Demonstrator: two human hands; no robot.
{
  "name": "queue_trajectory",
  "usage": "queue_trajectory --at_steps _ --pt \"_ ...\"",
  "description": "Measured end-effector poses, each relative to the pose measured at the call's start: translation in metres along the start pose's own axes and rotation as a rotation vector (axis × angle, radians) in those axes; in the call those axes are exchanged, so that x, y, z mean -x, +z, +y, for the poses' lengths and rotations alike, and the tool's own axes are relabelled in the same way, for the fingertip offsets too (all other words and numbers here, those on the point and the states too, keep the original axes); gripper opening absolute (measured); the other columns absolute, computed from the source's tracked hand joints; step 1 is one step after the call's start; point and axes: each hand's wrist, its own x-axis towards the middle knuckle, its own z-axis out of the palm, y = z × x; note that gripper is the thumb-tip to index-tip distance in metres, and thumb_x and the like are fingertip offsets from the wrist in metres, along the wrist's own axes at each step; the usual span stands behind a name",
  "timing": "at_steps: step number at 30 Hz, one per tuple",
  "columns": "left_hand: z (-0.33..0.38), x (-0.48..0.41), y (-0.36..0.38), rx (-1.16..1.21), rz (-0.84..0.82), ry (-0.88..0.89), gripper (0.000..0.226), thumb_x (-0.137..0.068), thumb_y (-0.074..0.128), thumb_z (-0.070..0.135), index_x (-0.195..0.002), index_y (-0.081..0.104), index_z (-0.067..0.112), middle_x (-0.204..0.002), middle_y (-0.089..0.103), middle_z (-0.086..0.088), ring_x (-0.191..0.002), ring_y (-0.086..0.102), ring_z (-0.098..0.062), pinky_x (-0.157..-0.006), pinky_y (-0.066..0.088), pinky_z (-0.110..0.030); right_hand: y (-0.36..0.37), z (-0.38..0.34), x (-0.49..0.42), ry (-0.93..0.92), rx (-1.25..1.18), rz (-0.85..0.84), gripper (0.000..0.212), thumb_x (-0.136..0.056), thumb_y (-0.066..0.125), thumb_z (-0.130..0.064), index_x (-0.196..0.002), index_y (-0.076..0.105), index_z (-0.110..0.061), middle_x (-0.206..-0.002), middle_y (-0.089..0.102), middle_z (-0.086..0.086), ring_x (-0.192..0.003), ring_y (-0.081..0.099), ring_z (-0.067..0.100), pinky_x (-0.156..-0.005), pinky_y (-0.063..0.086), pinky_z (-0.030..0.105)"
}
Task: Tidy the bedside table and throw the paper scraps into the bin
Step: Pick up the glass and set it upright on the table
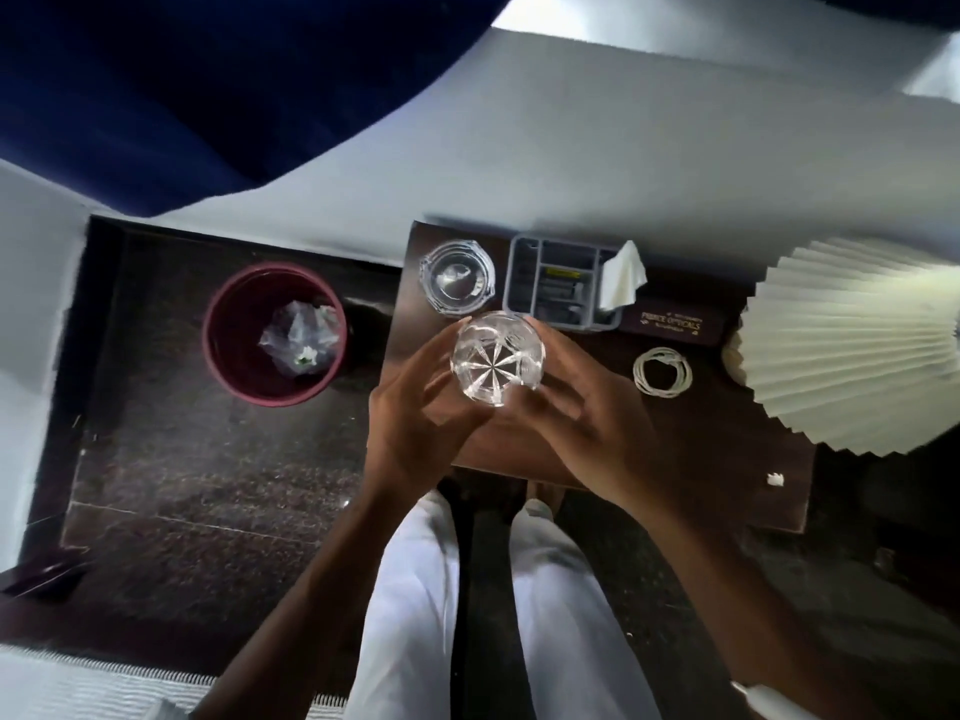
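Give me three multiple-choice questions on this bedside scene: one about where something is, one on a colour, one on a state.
1. Where is the bin? A on a chair; B on the floor left of the table; C on a shelf.
2. What colour is the bin? A green; B maroon; C yellow.
3. How is the tumbler? A held between left hand and right hand; B lying on its side; C standing in the bin.
Answers: 1 B, it stands on dark floor beside the table; 2 B, its wall is maroon; 3 A, both hands wrap it.

Pleated lampshade [852, 345]; blue fabric [182, 96]; dark floor [182, 459]
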Motion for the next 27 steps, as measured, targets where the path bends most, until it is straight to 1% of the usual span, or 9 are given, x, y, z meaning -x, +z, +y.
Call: queue_trajectory --at_steps 2,5,7,10,12,14,18,23,27 --pt "-0.003 -0.012 -0.011 0.000 0.020 -0.010 0.078 -0.069 0.089 0.005 -0.139 0.056 0.015 -0.126 0.071 -0.004 -0.116 0.068 -0.013 -0.099 0.056 -0.033 0.017 -0.008 -0.017 0.026 0.080 0.096 0.053 -0.096 0.053 -0.048 -0.146 0.046 -0.029 -0.138 0.060 -0.003 -0.126 0.057 0.003 -0.104 0.050 0.035" --pt "-0.002 -0.032 -0.022 0.062 0.038 -0.017 0.076 -0.072 0.085 -0.003 -0.141 0.053 0.007 -0.128 0.068 -0.002 -0.119 0.066 -0.008 -0.094 0.055 -0.024 0.037 -0.016 -0.042 0.016 0.043 0.151 0.047 -0.100 0.049 -0.046 -0.145 0.045 -0.035 -0.135 0.063 -0.001 -0.125 0.059 0.009 -0.104 0.051 0.039" --pt "-0.001 -0.047 -0.028 0.052 0.046 0.022 0.071 -0.074 0.085 0.002 -0.138 0.055 0.007 -0.133 0.063 -0.005 -0.124 0.062 -0.008 -0.098 0.055 -0.027 0.044 -0.018 -0.057 0.020 0.022 0.144 0.053 -0.097 0.053 -0.047 -0.147 0.042 -0.033 -0.133 0.064 0.006 -0.124 0.060 0.015 -0.102 0.052 0.041" --pt "-0.006 -0.067 -0.037 0.019 0.009 0.064 0.068 -0.078 0.084 0.011 -0.139 0.055 0.011 -0.136 0.059 -0.003 -0.128 0.060 -0.014 -0.104 0.053 -0.040 0.044 -0.016 -0.073 0.028 -0.073 0.038 0.078 -0.086 0.071 -0.036 -0.153 0.032 -0.020 -0.148 0.051 0.003 -0.135 0.049 0.009 -0.112 0.043 0.034" --pt "-0.013 -0.079 -0.043 0.038 -0.030 0.062 0.071 -0.078 0.083 0.003 -0.142 0.051 0.003 -0.136 0.060 -0.010 -0.128 0.060 -0.018 -0.104 0.052 -0.038 0.041 -0.011 -0.082 0.048 -0.081 -0.012 0.093 -0.077 0.080 -0.030 -0.154 0.029 -0.018 -0.153 0.044 0.003 -0.138 0.045 0.009 -0.114 0.040 0.033" --pt "-0.016 -0.089 -0.047 0.025 -0.058 0.061 0.074 -0.075 0.083 -0.002 -0.142 0.050 0.000 -0.134 0.062 -0.011 -0.125 0.063 -0.015 -0.102 0.053 -0.030 0.037 -0.006 -0.090 0.080 -0.048 -0.018 0.099 -0.074 0.085 -0.023 -0.154 0.028 -0.021 -0.156 0.040 0.004 -0.140 0.042 0.012 -0.113 0.040 0.028" --pt "-0.022 -0.105 -0.051 -0.040 -0.107 0.113 0.077 -0.072 0.086 0.006 -0.141 0.052 0.002 -0.129 0.065 0.001 -0.118 0.064 0.000 -0.097 0.054 -0.021 0.037 0.003 -0.109 0.060 0.050 0.065 0.089 -0.074 0.085 -0.009 -0.150 0.039 -0.014 -0.144 0.054 0.008 -0.131 0.054 0.016 -0.106 0.047 0.027" --pt "-0.038 -0.124 -0.051 -0.101 -0.144 0.131 0.075 -0.075 0.087 0.011 -0.141 0.053 0.001 -0.129 0.067 -0.002 -0.119 0.065 -0.006 -0.098 0.054 -0.024 0.038 0.011 -0.128 0.024 0.122 0.125 0.079 -0.073 0.085 -0.006 -0.143 0.048 -0.005 -0.131 0.064 0.009 -0.120 0.063 0.018 -0.100 0.052 0.028" --pt "-0.041 -0.138 -0.047 -0.140 -0.180 0.167 0.076 -0.075 0.086 0.013 -0.143 0.052 0.004 -0.130 0.064 0.001 -0.121 0.062 -0.006 -0.099 0.048 -0.014 0.040 0.018 -0.137 0.025 0.123 0.173 0.081 -0.074 0.084 -0.007 -0.145 0.045 -0.006 -0.134 0.062 0.009 -0.123 0.061 0.019 -0.103 0.052 0.035"
